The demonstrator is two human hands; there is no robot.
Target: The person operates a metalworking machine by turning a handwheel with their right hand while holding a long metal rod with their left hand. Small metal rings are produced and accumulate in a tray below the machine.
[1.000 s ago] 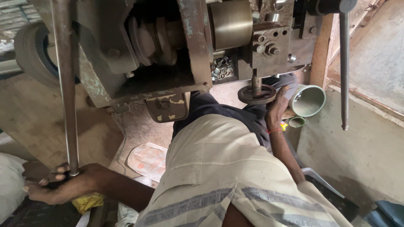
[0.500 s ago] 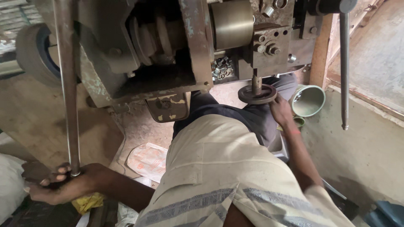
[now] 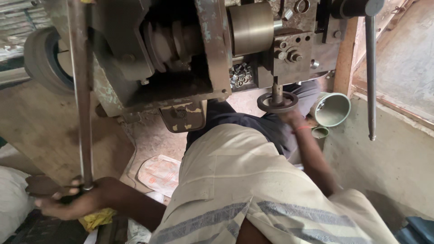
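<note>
The left hand [image 3: 68, 199] is closed around the lower end of a long steel lever [image 3: 81, 99], fingers wrapped at the point where the bar meets a dark knob, low and out to the person's left. The right hand [image 3: 291, 118] is raised to a small round handwheel [image 3: 277, 102] hanging under the machine; it sits just below the wheel's rim and looks to be touching it, but motion blur hides the fingers, so I cannot tell whether it grips or only rests there. Just right of that hand stand a pale green cup [image 3: 332, 109] and a smaller green cap [image 3: 320, 132] on the ledge. Above the wheel is a bolted metal block [image 3: 294, 56], beside it a brass-coloured cylinder [image 3: 251, 28], and between them a heap of small metal nuts [image 3: 239, 74]. A second thin rod [image 3: 370, 77] hangs free well to the right of the hand. Up from the left hand, the lever rises past a rubber wheel [image 3: 43, 58] on the machine's side; a yellow rag [image 3: 97, 219] lies just beside the wrist. The likely risks, as I judge them: the loose shirt [image 3: 253, 180] and forearm are close to the machine's moving parts and could catch, the right hand could slip off the handwheel towards the shaft, or an elbow could knock the cup over.
</note>
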